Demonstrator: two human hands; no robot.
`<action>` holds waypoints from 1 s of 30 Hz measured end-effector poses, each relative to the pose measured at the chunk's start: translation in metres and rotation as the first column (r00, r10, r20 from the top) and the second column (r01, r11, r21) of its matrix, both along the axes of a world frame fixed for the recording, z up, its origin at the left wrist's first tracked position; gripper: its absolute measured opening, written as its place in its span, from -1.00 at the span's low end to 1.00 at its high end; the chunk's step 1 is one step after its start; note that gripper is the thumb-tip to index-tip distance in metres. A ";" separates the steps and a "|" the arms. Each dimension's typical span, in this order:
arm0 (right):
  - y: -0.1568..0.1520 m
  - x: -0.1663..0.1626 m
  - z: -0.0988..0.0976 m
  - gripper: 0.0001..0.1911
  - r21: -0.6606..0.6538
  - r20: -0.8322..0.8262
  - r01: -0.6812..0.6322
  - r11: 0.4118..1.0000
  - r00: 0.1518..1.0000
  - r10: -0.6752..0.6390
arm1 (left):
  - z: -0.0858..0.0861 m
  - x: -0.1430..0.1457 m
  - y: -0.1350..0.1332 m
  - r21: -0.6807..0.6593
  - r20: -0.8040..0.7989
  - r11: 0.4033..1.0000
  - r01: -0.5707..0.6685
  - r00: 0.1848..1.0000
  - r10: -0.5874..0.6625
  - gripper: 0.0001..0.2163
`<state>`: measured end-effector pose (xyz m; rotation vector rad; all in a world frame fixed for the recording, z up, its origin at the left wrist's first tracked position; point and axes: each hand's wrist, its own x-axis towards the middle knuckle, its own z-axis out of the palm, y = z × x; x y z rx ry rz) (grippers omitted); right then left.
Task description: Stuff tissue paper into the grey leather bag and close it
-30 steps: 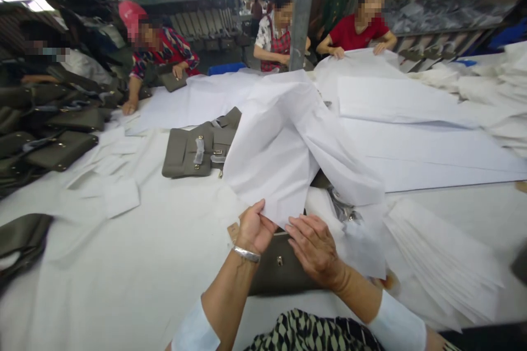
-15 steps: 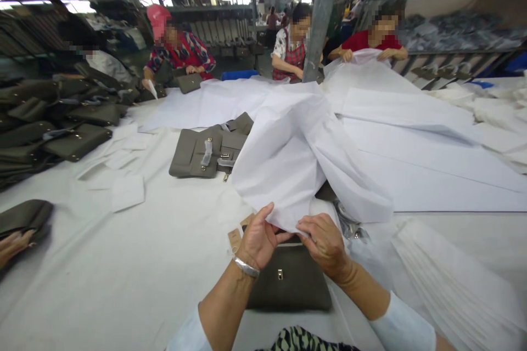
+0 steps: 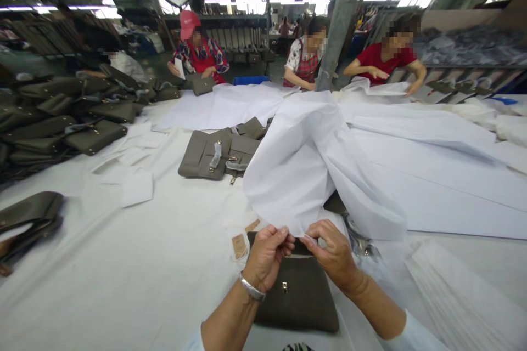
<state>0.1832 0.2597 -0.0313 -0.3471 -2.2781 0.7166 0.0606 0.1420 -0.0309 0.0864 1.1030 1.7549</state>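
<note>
Both hands (image 3: 302, 255) close together, fingertips pinched

Both hands are drawing the lower edge of the white paper sheet (image 3: 304, 175) closer together: the left hand (image 3: 265, 255) and right hand (image 3: 335, 255) are now pinching it above the olive bag (image 3: 296, 296), more of which is showing.

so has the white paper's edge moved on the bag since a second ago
Yes. The paper edge held by both hands has drawn back toward the bag's top, uncovering its clasp.

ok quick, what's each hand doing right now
Left hand: closed, pinching the white paper sheet.
Right hand: closed, pinching the same sheet's edge.
</note>
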 end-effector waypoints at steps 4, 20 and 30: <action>-0.001 0.010 0.005 -0.91 -0.001 -0.040 -0.063 0.998 0.997 0.063 | 0.002 0.001 0.004 -0.120 -0.240 0.987 -0.103 0.968 0.071 -0.66; -0.002 0.022 0.017 -0.91 -0.376 0.030 -0.037 0.926 0.998 0.052 | 0.023 0.023 -0.013 -0.013 -0.243 0.999 0.045 0.969 -0.046 -0.77; -0.005 0.026 0.023 -0.85 -0.357 0.054 -0.161 0.920 0.980 0.193 | 0.027 0.017 -0.006 -0.001 -0.287 0.999 -0.054 0.957 0.051 -0.83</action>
